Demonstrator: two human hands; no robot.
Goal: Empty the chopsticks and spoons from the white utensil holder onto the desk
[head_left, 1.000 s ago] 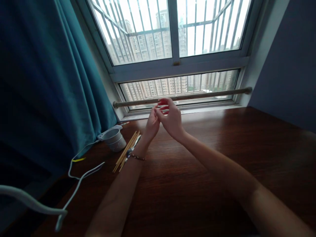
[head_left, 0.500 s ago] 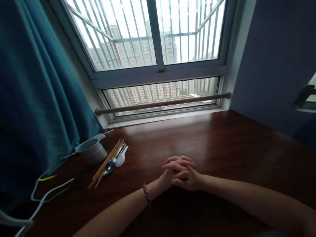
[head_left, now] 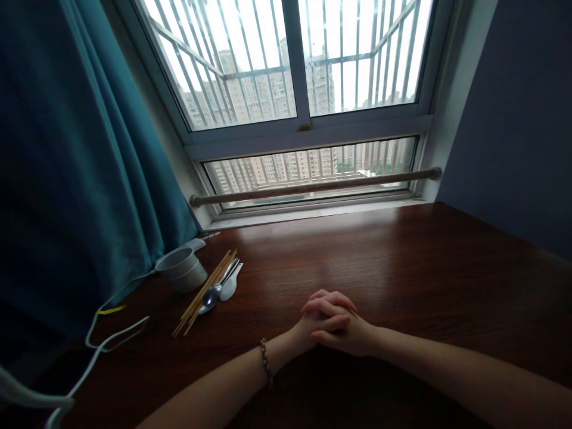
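Observation:
My left hand (head_left: 306, 329) and my right hand (head_left: 355, 333) are clasped over the table, fingers interlaced. Both are closed on each other, and no object shows between them. A chain bracelet (head_left: 266, 361) circles my left wrist. To the left of my hands, several wooden chopsticks (head_left: 202, 298) lie slantwise on the dark wooden table (head_left: 286, 256). Metal spoons (head_left: 211, 295) rest against them, partly overlapping. Beside these is a white spoon (head_left: 229, 287). A grey-white cup (head_left: 183, 271) stands farther left, apart from both hands.
A white cable (head_left: 96, 357) loops along the table's left side, near a yellow strip (head_left: 111, 310). The blue curtain (head_left: 111, 179) hangs at the left. A rail (head_left: 313, 187) crosses the barred window (head_left: 304, 65) behind the table, and a wall (head_left: 513, 137) rises at the right.
The view has shifted, so the table, cup and utensils appear farther right. My hands stay clasped and sit slightly lower in the picture; the fingers lie a little closer together.

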